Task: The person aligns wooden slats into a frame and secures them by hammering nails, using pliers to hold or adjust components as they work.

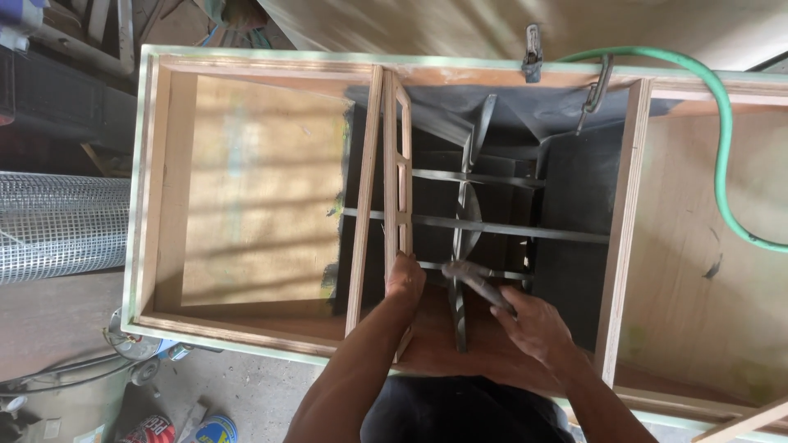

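A large plywood cabinet box [246, 66] lies open below me, its middle section painted black. My left hand [405, 277] presses on a narrow wooden ladder-like frame [398, 164] that stands against a plywood divider [365, 197]. My right hand [533, 324] grips the handle of a hammer [476, 280], whose head lies near the lower end of the frame. Black crossed slats [492, 230] fill the dark section behind the hammer.
A green hose [722, 148] loops over the box's right side. Two metal clamps [532, 51] grip the far edge. A roll of wire mesh [57, 226] lies at left. Cans [213, 428] and a bucket [66, 402] sit on the floor at lower left.
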